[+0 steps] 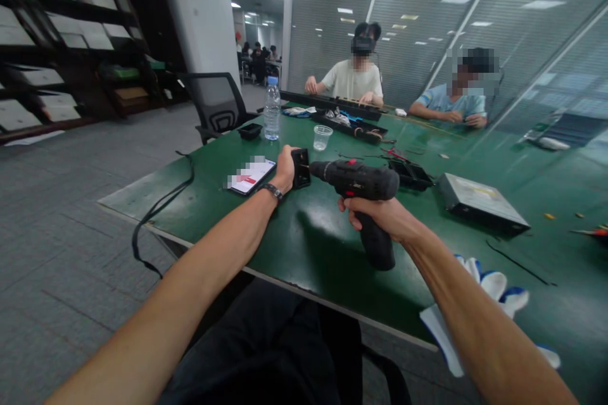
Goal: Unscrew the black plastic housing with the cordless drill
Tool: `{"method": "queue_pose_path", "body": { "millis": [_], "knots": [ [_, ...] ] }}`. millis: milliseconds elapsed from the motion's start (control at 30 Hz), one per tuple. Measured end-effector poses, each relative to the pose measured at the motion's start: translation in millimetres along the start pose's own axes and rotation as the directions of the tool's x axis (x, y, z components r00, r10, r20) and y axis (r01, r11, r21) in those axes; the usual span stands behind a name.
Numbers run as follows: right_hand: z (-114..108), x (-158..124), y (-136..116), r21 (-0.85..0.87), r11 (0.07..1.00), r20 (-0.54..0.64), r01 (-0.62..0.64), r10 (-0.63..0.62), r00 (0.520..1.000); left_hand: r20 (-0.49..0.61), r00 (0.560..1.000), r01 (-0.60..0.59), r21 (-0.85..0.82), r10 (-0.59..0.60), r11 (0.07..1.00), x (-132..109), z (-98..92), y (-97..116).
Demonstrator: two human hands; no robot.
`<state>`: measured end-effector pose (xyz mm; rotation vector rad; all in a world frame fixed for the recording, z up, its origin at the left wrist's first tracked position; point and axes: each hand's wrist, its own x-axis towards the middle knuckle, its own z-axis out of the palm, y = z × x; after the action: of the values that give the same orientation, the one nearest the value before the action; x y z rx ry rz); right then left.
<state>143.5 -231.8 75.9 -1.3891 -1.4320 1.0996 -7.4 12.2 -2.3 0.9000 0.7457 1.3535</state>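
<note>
L hand (285, 169) is curled round the 9 o'clock side of a small blk plastic box (301, 168), gripping it upright over the green table (275, 247); some fingertips are hidden, so can't tell exact finger spread. Wristband (272, 190) on that wrist. R hand (375, 214) has fingers wrapped tight round the pistol grip of a blk cordless drill (365, 178) w/ red switches, at 3 o'clock from the box. Drill nose points to 9 o'clock, at the box's open face; can't tell if bit touches. Trigger state also unclear.

Round the box: smartphone (251, 177) at 9 o'clock, screen lit, just beside L hand; clear plastic cup (322, 138) at 1; water bottle (272, 111) w/ blue cap at 11, small blk tray (250, 131) near it. Long blk tray (365, 131) w/ cables lies at 2 o'clock from the cup.

From the drill: blk divided tray (408, 175) at 3 o'clock, silver metal-cased unit (482, 202) beyond it, wht/blue gloves (494, 285) at 4, partly under R forearm. Blk strap (136, 239) hangs off table edge, approx 8 o'clock from L hand.

Co-worker in pale tee (351, 79) sits at approx 1 o'clock across the table; another in lt-blue top (449, 101) at 2.
</note>
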Motion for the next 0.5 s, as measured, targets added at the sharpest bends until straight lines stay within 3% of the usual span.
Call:
{"method": "queue_pose_path", "body": {
  "millis": [500],
  "knots": [
    [-0.7, 2.1, 6.7, -0.002, 1.000, -0.004, 0.007, -0.007, 1.000, -0.029, 0.999, 0.034, -0.027, -0.034, 0.999, -5.1, 2.2, 4.0]
  ]
}}
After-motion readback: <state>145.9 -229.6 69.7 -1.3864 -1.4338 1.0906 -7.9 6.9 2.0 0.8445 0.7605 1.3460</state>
